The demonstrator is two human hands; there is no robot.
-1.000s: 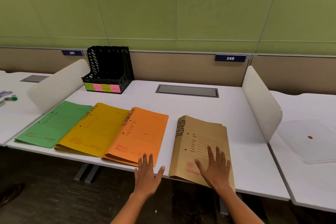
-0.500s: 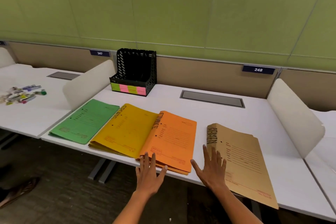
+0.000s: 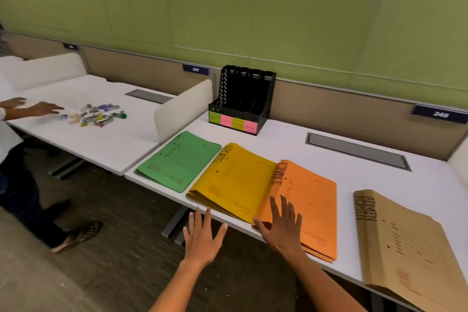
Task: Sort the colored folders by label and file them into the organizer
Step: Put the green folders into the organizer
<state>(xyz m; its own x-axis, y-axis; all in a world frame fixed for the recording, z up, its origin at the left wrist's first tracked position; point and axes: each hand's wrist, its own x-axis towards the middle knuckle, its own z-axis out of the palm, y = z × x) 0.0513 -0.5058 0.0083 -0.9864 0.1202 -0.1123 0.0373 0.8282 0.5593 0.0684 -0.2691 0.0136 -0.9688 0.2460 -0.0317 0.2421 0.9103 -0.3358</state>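
Fingers spread: right hand (image 3: pixel 281 229) flat on orange folder (image 3: pixel 307 206).

Scattered markers (image 3: pixel 97 115) on neighbouring desk (image 3: pixel 106 142); another person (image 3: pixel 15 164) there.

1. This is an office with rows of desks.
2. Past both hands runs a long white desk (image 3: pixel 291 139) with a tall green padded wall (image 3: pixel 253 20) behind it.
3. Small dark blue number signs (image 3: pixel 440 114) sit on that wall.
4. White curved dividers (image 3: pixel 182 106) split the desks, left of the hands.
5. A black plastic mesh file organizer (image 3: pixel 243 99) stands far ahead.
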